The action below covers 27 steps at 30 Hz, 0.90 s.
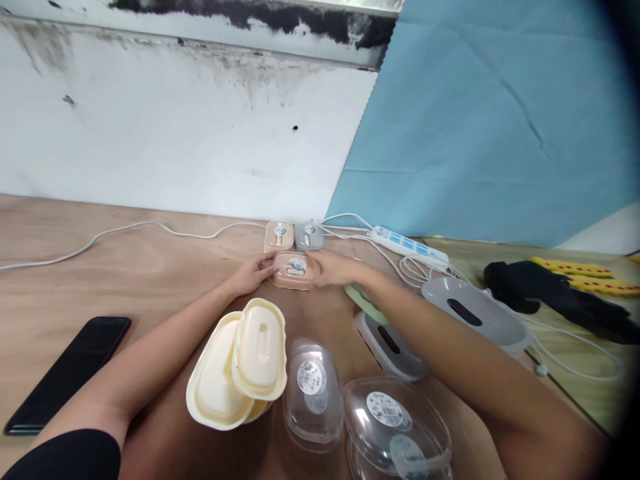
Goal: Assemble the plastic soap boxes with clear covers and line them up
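Both hands are in on the pink box (287, 279), out ahead on the wooden table (170, 267), just in front of two small boxes by the wall! The left hand (254, 272) has its fingers bent against the left edge, the right hand (334, 268) presses in from the right, and the box is held between them; whether any fingertips tuck underneath, I can't tell. On top there's a round sticker (297, 264) and a pale oblong shape, though what sits inside can't be made out. Right behind, a second pink box (273, 239) and a grey box (315, 239) stand side by side, each with a similar sticker. Nearer, two cream trays (215, 383) overlap, with yellow peeping out below. Beside them come clear lids (320, 427), see-through and stickered, with larger clear covers (425, 427) to their right. Under the right forearm, a slotted grey piece (403, 360) lies near a green piece (367, 305), and farther right sits a grey tray (493, 320), also slotted.
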### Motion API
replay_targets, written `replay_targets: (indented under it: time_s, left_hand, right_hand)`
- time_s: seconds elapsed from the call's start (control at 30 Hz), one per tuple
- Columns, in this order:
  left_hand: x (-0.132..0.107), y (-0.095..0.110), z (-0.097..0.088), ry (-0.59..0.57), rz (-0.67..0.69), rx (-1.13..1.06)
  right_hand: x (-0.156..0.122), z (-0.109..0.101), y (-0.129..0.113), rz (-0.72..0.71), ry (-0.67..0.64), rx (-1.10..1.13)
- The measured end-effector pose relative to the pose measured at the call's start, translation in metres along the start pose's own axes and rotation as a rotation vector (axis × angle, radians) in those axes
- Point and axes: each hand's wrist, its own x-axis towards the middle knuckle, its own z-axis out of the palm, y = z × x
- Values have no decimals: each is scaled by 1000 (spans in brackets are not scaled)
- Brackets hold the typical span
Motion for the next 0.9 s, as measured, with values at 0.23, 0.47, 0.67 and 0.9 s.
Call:
replay_targets:
  time_s: [0.23,0.47,0.67,0.9]
  left_hand:
    - [1,-3,0,472,73,222]
    - [-21,21,-1,321,361,775]
    - [-22,26,-2,247,368,1023]
    - [-10,7,-36,303,339,1015]
  right_hand:
    - [2,-3,-5,-171,-51,158]
    - [14,9,-34,-114,14,-16]
    - [10,1,-41,-31,40,-139]
    - [-29,-19,-18,-84,23,-7]
